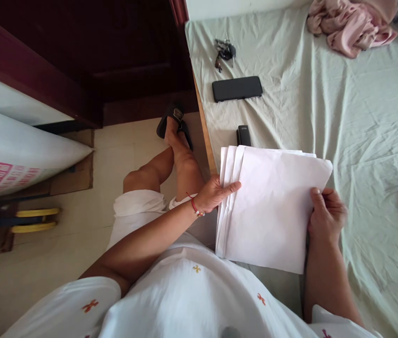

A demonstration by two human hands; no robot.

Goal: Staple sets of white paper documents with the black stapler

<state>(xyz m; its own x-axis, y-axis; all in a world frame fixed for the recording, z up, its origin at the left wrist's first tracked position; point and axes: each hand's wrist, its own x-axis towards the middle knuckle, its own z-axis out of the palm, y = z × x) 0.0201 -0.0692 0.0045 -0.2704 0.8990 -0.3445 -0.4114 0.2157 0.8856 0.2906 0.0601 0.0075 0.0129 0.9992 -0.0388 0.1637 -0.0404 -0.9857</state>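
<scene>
nearest is a white shirt (171, 300) with small orange and yellow figures on it. just beyond, a stack of white sheets (272, 211) is held in front of the body, near the left side of a pale green cloth (378, 155); the sheets' left edges step out one past another. the left hand (215, 193), with a red bracelet (195, 205) at the wrist, pinches the left edge, thumb laid straight over the top sheet, the other fingers mostly hidden. the right hand (327, 211) is at the right edge, its thumb against the paper and its fingers curled and slightly blurred; i cannot tell whether they pinch it.

left of the stack are white shorts (139, 206). at the far left, a white sack (19, 155) with pink print lies beyond some yellow strips (37, 227). just past the stack's far edge is a small black object (243, 135), then a black phone (237, 88), and dark sandals (165, 123) on the floor to the left. farther off lie keys (224, 52), and at far right a crumpled pink cloth (352, 28).
</scene>
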